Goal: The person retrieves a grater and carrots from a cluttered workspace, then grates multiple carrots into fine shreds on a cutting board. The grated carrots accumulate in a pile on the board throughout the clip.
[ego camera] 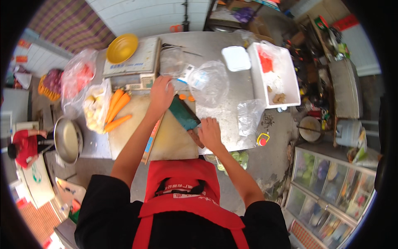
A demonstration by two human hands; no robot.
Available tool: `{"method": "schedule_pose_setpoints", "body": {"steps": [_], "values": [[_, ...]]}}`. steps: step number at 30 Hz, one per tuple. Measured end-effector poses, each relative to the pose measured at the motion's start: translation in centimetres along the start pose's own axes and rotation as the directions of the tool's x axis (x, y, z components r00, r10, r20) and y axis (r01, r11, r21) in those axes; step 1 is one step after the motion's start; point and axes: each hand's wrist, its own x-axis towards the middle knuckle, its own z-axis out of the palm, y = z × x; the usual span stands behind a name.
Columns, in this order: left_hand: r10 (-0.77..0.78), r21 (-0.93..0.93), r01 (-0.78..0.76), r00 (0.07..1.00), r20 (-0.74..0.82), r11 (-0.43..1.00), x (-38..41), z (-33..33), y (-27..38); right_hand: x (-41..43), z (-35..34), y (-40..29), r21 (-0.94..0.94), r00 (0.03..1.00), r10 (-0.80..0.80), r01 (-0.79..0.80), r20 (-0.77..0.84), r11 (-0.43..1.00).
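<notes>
A cleaver (184,112) with a dark wet blade and a wooden handle (195,138) lies slantwise on the pale cutting board (149,130). Beside that handle rests my right hand (211,133), not wrapped around it, its fingertips towards the steel tabletop. My left hand (161,95) is beyond the blade, at the board's far edge near a clear plastic container (171,60); its fingertips hide whatever they touch. Two carrot slices (182,97) are just past the blade. Several whole carrots (119,107) lie on the board's left side. A narrow orange and blue strip (151,140) runs under my left forearm.
A bag of pale peeled vegetables (94,109), a steel pan (67,140) and a scale (132,67) bearing a yellow bowl (122,49) stand left. Clear bags (210,82), a white lid (236,58) and a foam box (276,90) are right. Another person (23,144) is far left.
</notes>
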Motion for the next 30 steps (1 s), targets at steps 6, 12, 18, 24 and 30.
{"method": "schedule_pose_setpoints", "body": {"steps": [6,12,18,24,30], "values": [[-0.727,0.597,0.481,0.628,0.276,0.642,-26.0,-9.3,-2.8,-3.6,10.2,-1.5,0.026,0.986,0.105,-0.109,0.127,0.994],[-0.661,0.503,0.516,0.734,0.158,0.693,-29.2,-10.1,-5.2,-2.3,8.4,-0.4,-0.041,0.983,0.138,-0.134,0.117,0.990],[-0.706,0.468,0.571,0.686,0.179,0.674,-29.4,-14.3,-7.0,-8.1,8.8,0.8,0.066,0.978,0.199,-0.195,-0.061,0.979],[-0.597,0.457,0.446,0.756,0.267,0.769,-32.2,-18.8,-9.5,-16.6,10.3,-2.3,0.007,0.853,0.434,-0.452,-0.290,0.892],[-0.479,0.454,0.286,0.781,0.400,0.844,-33.9,-21.2,-13.0,-6.2,9.2,-11.2,-0.226,0.872,0.358,-0.443,-0.335,0.867]]}}
